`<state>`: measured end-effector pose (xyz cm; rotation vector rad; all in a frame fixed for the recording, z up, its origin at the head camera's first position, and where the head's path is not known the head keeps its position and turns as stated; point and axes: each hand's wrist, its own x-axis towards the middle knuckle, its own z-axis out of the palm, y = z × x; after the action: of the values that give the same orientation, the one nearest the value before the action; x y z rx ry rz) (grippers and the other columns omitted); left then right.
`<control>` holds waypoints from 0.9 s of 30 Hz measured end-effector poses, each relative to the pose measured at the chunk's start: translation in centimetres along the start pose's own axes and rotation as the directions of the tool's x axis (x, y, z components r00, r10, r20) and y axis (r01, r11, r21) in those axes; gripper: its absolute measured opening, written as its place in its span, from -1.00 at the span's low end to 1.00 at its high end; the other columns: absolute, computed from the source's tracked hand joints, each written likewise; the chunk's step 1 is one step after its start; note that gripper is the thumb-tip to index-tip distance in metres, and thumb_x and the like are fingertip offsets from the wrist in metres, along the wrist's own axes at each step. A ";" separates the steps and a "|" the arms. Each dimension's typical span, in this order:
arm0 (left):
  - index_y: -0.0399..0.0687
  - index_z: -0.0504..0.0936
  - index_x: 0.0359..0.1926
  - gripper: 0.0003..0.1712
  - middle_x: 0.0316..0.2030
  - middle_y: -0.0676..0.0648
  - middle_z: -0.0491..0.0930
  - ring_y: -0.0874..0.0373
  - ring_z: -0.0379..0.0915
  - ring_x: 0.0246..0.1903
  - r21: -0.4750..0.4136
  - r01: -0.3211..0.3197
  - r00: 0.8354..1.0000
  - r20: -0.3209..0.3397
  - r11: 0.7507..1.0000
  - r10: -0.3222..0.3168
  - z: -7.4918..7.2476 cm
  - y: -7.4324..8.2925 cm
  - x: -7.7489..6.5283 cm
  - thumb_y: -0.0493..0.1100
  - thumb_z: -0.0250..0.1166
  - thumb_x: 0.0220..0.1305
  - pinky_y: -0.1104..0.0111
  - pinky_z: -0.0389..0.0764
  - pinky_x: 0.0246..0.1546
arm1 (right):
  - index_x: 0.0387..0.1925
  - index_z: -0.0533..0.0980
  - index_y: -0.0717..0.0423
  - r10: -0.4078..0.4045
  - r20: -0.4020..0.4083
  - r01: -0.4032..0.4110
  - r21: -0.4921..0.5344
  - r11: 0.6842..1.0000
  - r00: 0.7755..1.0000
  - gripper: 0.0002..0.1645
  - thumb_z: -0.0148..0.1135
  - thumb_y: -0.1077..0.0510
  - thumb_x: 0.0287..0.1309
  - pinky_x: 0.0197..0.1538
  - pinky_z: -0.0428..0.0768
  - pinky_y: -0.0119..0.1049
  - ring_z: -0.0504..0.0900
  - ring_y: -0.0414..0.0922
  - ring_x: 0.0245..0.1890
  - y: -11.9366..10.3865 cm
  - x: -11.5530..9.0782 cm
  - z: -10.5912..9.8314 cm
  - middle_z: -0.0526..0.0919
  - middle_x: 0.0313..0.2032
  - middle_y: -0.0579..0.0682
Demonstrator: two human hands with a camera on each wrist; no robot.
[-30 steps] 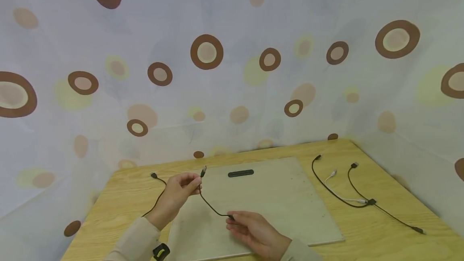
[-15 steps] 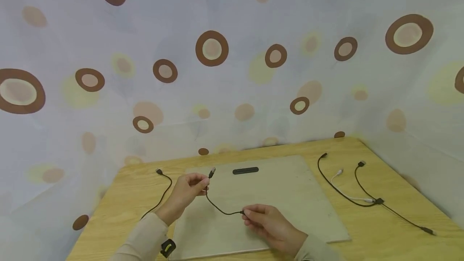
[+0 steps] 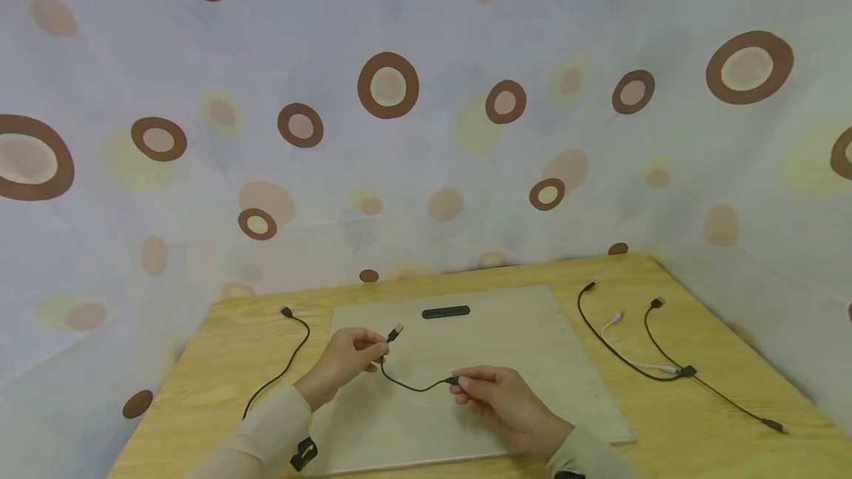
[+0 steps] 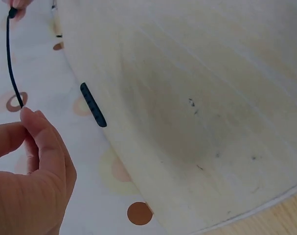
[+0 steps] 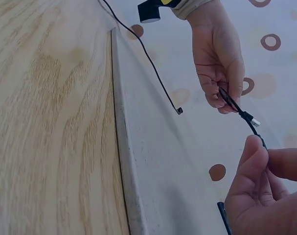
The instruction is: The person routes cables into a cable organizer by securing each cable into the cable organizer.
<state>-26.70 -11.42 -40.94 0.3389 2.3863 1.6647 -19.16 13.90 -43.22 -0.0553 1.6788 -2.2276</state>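
Observation:
A short black USB cable [image 3: 416, 389] hangs in a shallow sag between both hands, over the pale board [image 3: 532, 361]. My left hand [image 3: 349, 357] pinches it just behind its metal USB plug [image 3: 396, 332], which points up and to the right. At the other end my right hand [image 3: 509, 401] pinches the black connector [image 3: 453, 381] between thumb and fingers; its tip is partly covered. In the right wrist view the cable [image 5: 251, 127] runs between the right hand [image 5: 270, 186] and the left hand [image 5: 217, 58].
A black bar-shaped piece [image 3: 446, 312] lies at the board's far edge. Another black cable [image 3: 293, 353] curves along the wooden table [image 3: 213, 331] on the left. On the right lie black cables [image 3: 602, 346] and a short white cable [image 3: 626, 359], overlapping near a black block [image 3: 685, 371].
The right hand has moved right and slightly away with its connector. The left hand's USB plug has tipped lower and to the right. The view has shifted slightly.

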 end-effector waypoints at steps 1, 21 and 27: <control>-0.37 0.55 -0.25 -0.76 -0.34 -0.23 0.58 0.21 0.49 -0.45 0.003 0.008 1.000 0.007 1.000 -0.008 0.1 0.0 0.2 -0.22 0.18 0.17 0.33 0.56 -0.37 | -0.05 0.41 0.43 -0.001 -0.012 0.001 -0.008 1.000 1.000 -0.58 0.16 0.22 0.09 -0.28 0.53 -0.47 0.60 -0.25 -0.39 -0.1 0.0 -0.1 0.64 -0.36 0.00; -0.22 0.60 -0.34 -0.83 -0.46 -0.07 0.54 0.15 0.46 -0.47 0.173 0.073 0.994 -0.096 0.982 -0.057 3.2 1.4 5.6 -0.19 0.19 0.14 0.36 0.51 -0.40 | -0.09 0.42 0.43 -0.041 -0.171 0.009 -0.185 0.983 0.984 -0.65 0.14 0.29 0.08 -0.27 0.55 -0.38 0.59 -0.17 -0.38 -1.6 0.7 -2.0 0.61 -0.34 0.09; -0.33 0.60 -0.30 -0.81 -0.47 -0.09 0.56 0.22 0.49 -0.54 0.100 0.101 0.988 -0.129 0.990 -0.088 3.7 1.9 7.1 -0.25 0.18 0.13 0.37 0.56 -0.40 | -0.11 0.43 0.40 -0.060 -0.226 0.013 -0.201 0.980 0.972 -0.65 0.17 0.28 0.06 -0.24 0.55 -0.32 0.59 -0.13 -0.34 -1.6 1.2 -2.2 0.60 -0.34 0.10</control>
<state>-32.22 -5.31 -40.73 0.1402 2.5438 1.5646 -21.22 15.98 -42.57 0.1302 2.0355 -2.1538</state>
